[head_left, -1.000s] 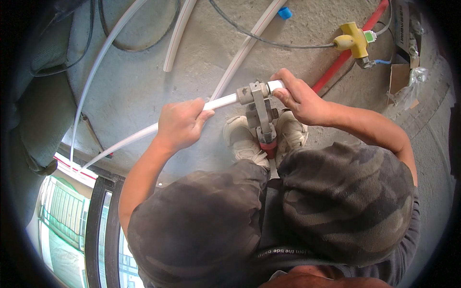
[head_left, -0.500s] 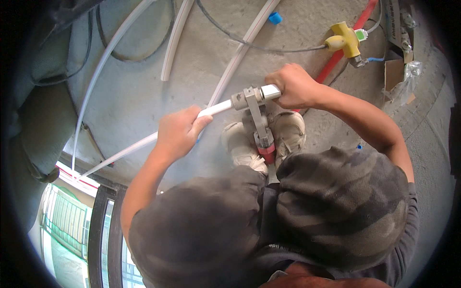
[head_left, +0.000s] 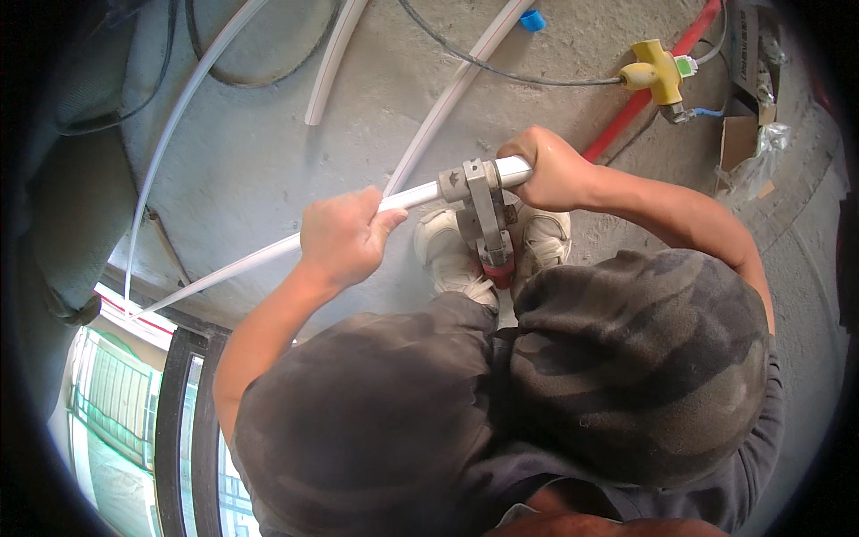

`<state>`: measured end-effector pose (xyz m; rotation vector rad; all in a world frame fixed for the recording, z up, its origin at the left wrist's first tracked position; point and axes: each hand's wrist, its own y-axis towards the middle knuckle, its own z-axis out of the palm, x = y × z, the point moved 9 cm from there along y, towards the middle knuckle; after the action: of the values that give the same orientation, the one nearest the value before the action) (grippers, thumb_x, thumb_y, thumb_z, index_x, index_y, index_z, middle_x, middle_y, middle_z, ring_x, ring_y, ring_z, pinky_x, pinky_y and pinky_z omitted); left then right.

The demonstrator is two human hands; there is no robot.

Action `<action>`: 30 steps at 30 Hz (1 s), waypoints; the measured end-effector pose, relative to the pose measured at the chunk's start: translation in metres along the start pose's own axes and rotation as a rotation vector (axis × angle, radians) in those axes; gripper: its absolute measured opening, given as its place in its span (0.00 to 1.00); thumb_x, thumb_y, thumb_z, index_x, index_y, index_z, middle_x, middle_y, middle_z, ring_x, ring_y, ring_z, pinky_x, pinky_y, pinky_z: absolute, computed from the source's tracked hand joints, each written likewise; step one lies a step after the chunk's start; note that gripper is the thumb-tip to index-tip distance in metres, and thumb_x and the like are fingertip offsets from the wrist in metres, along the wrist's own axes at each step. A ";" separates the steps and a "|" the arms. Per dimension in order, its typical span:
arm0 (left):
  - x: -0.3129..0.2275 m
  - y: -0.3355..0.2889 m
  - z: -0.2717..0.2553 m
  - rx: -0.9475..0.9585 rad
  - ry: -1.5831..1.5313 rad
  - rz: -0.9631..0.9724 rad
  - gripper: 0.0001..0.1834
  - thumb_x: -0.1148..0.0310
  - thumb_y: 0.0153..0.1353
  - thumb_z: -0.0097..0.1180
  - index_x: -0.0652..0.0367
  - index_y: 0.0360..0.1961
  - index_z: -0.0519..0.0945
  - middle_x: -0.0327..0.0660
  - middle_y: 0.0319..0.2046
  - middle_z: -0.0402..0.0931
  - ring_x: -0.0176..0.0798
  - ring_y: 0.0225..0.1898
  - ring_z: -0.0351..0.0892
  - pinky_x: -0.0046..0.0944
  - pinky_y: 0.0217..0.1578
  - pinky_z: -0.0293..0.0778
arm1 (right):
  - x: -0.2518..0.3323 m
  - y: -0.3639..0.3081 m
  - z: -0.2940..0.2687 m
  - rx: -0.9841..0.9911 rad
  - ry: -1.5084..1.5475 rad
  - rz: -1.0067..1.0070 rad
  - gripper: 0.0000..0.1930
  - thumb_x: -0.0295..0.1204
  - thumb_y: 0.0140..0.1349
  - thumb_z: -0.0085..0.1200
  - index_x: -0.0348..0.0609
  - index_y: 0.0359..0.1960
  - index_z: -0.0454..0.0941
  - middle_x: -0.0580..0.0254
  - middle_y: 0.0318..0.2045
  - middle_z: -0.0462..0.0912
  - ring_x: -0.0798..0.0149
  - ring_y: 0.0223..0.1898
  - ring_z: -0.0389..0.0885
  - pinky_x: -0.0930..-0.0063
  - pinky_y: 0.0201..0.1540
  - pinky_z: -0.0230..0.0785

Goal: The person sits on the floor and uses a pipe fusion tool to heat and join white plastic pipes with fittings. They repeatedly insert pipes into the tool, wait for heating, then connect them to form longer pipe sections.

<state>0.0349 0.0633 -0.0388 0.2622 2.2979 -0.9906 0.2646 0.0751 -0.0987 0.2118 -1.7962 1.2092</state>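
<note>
White pipe (head_left: 413, 197) clamped in left hand (head_left: 344, 237), run into the left side of the head of a grey metal tool (head_left: 484, 204). White pipe end (head_left: 514, 171) on the tool's right side gripped by right hand (head_left: 550, 172); whether both are one piece can't be told. Hands set apart, tool head between them. Tool's red section (head_left: 497, 269) seen between light shoes (head_left: 444, 246). Blue cap (head_left: 532, 21) left on floor (head_left: 376, 107); yellow connector (head_left: 660, 73) seen at red pipe (head_left: 619, 123).
</note>
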 end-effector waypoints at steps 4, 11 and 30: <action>-0.002 0.005 0.001 0.032 0.013 0.005 0.19 0.57 0.65 0.65 0.59 0.25 0.76 0.51 0.19 0.74 0.58 0.21 0.74 0.51 0.23 0.65 | -0.004 0.000 0.002 -0.007 0.013 0.012 0.02 0.19 0.50 0.59 0.35 0.25 0.79 0.42 0.22 0.78 0.47 0.24 0.78 0.59 0.32 0.70; -0.010 0.010 -0.001 -0.009 0.028 0.042 0.19 0.58 0.64 0.65 0.59 0.24 0.74 0.50 0.18 0.74 0.59 0.20 0.73 0.51 0.23 0.64 | -0.008 0.000 0.002 0.050 0.039 0.129 0.10 0.20 0.48 0.58 0.35 0.33 0.84 0.38 0.30 0.84 0.42 0.35 0.84 0.56 0.41 0.75; -0.015 0.019 0.001 0.007 0.072 -0.027 0.23 0.51 0.66 0.64 0.58 0.24 0.76 0.50 0.18 0.75 0.60 0.21 0.75 0.54 0.23 0.65 | -0.016 0.005 -0.001 0.058 0.029 0.114 0.08 0.21 0.49 0.59 0.35 0.32 0.85 0.42 0.27 0.85 0.45 0.33 0.87 0.56 0.39 0.76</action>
<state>0.0551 0.0769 -0.0419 0.2745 2.3689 -1.0176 0.2714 0.0732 -0.1138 0.1263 -1.7695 1.3395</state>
